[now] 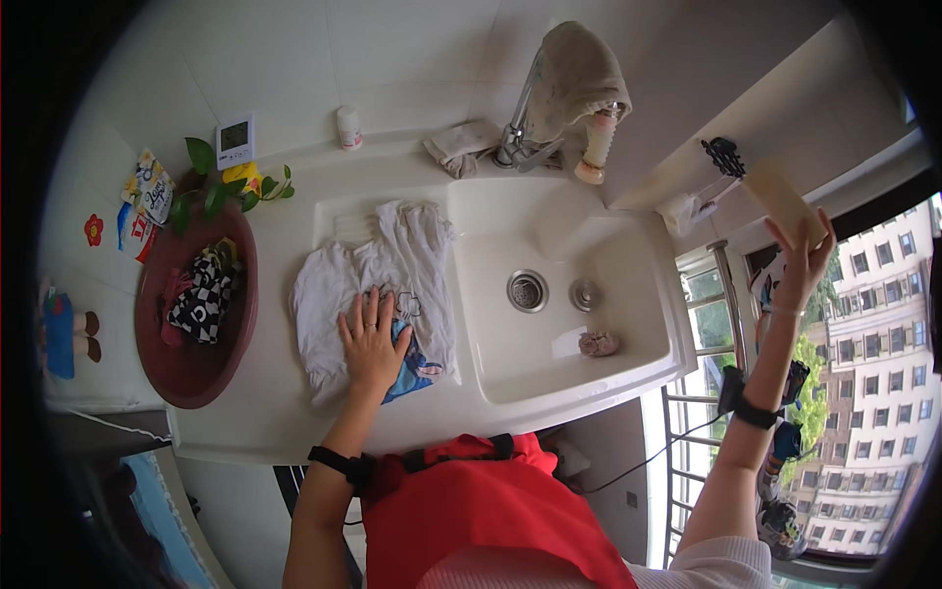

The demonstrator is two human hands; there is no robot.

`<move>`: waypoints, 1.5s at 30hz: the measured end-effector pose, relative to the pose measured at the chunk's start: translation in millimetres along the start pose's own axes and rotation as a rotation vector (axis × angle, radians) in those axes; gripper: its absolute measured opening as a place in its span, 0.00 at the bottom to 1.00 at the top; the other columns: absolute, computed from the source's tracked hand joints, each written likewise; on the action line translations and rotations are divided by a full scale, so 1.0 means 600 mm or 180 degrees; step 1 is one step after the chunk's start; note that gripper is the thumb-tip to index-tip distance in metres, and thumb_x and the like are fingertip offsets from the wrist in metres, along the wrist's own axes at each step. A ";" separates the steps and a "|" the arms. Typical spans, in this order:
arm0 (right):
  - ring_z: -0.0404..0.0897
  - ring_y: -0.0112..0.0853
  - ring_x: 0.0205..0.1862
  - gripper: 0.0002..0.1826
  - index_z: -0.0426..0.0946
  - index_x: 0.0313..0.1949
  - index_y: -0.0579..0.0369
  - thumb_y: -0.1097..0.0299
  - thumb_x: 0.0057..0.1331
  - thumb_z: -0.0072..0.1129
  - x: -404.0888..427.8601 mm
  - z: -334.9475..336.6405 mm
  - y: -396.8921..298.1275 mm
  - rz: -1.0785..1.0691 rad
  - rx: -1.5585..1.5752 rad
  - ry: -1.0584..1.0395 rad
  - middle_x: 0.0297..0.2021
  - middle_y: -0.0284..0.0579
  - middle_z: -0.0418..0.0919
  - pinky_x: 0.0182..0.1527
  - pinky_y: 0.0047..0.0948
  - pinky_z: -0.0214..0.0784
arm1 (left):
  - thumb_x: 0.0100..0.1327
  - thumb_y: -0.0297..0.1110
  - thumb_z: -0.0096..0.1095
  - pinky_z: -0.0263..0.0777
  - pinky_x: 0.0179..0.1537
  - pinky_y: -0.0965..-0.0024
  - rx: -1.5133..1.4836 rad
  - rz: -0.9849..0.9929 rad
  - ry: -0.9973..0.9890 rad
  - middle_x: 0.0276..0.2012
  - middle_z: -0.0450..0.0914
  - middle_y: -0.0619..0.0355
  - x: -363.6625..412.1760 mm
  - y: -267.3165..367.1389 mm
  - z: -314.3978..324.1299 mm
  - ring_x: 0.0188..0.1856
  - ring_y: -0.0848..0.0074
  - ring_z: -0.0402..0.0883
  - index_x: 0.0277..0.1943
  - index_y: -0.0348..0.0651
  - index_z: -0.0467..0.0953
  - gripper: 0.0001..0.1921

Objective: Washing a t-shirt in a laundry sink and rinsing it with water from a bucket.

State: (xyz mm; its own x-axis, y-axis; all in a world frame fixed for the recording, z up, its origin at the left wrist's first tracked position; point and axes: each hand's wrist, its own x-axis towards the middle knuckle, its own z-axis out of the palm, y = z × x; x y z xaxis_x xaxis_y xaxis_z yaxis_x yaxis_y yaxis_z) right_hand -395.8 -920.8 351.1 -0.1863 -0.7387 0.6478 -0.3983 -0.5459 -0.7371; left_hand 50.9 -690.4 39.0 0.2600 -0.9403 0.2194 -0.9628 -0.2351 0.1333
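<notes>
A wet-looking white shirt (335, 283) with a blue printed figure lies spread on the ridged washboard part of the laundry sink. My left hand (374, 342) rests flat on it, fingers spread, holding nothing. Raised at the far right by the window, my right hand (798, 254) grips a pale yellowish flat block (781, 200); whether it is a soap bar or something else I cannot tell. The sink basin (500, 361) lies between my hands, with a crumpled brownish mesh or cloth ball (598, 343) near its drain.
A dark red basin (246, 294) holding checkered clothing (202, 305) stands at left, beside a potted vine (215, 197). A tap (515, 132) draped with a cloth (578, 73) rises behind the sink. A white bottle (349, 129) stands on the back ledge; brushes (725, 156) are at right.
</notes>
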 end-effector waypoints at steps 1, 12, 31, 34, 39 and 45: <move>0.81 0.47 0.43 0.23 0.60 0.57 0.62 0.63 0.68 0.54 -0.050 0.004 -0.011 0.0165 0.0709 -0.0252 0.49 0.48 0.72 0.43 0.36 0.80 | 0.65 0.54 0.51 0.41 0.69 0.44 0.0061 0.0089 0.0170 0.69 0.58 0.56 -0.001 -0.001 0.002 0.71 0.59 0.52 0.67 0.51 0.62 0.31; 0.83 0.47 0.42 0.21 0.59 0.57 0.59 0.65 0.69 0.51 -0.510 0.331 -0.024 0.4839 0.2396 -0.2656 0.49 0.56 0.73 0.47 0.37 0.80 | 0.55 0.47 0.67 0.52 0.65 0.47 -0.1772 0.1288 -0.0798 0.59 0.69 0.47 0.031 -0.006 -0.085 0.62 0.55 0.66 0.67 0.44 0.60 0.39; 0.81 0.37 0.45 0.18 0.82 0.42 0.49 0.60 0.51 0.67 -0.421 0.177 0.501 0.2400 -0.4667 -0.5959 0.40 0.40 0.82 0.45 0.34 0.73 | 0.38 0.35 0.77 0.56 0.59 0.48 -0.1356 -0.0023 -0.0427 0.51 0.70 0.43 -0.007 -0.090 -0.002 0.56 0.47 0.64 0.57 0.41 0.66 0.40; 0.81 0.34 0.44 0.17 0.82 0.41 0.46 0.63 0.49 0.71 -0.453 0.191 0.500 0.2222 -0.5318 -0.6106 0.40 0.35 0.82 0.42 0.31 0.74 | 0.38 0.35 0.77 0.56 0.57 0.47 -0.1297 -0.0112 -0.0426 0.49 0.70 0.45 -0.007 -0.088 -0.003 0.55 0.48 0.64 0.57 0.41 0.67 0.39; 0.81 0.32 0.41 0.19 0.83 0.40 0.43 0.62 0.47 0.74 -0.461 0.195 0.500 0.1587 -0.5238 -0.5928 0.38 0.35 0.82 0.38 0.30 0.74 | 0.39 0.34 0.77 0.58 0.55 0.49 -0.1349 -0.0320 -0.0618 0.48 0.69 0.46 -0.006 -0.081 -0.009 0.53 0.49 0.65 0.57 0.41 0.66 0.39; 0.82 0.39 0.39 0.18 0.78 0.43 0.51 0.63 0.52 0.67 -0.280 0.253 0.560 0.2343 -0.3423 -0.5590 0.39 0.47 0.81 0.37 0.35 0.76 | 0.41 0.32 0.75 0.59 0.55 0.52 -0.1582 -0.0573 -0.0721 0.49 0.69 0.47 -0.002 -0.069 -0.023 0.53 0.51 0.66 0.57 0.41 0.66 0.37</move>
State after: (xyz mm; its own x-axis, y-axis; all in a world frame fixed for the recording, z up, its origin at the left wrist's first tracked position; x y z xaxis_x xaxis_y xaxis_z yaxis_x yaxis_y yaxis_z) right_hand -362.0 -1040.2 -34.9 0.0330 -0.5009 -0.8649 -0.9836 -0.1700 0.0609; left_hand 91.3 -676.0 46.7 0.3416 -0.9383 -0.0541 -0.7402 -0.3040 0.5998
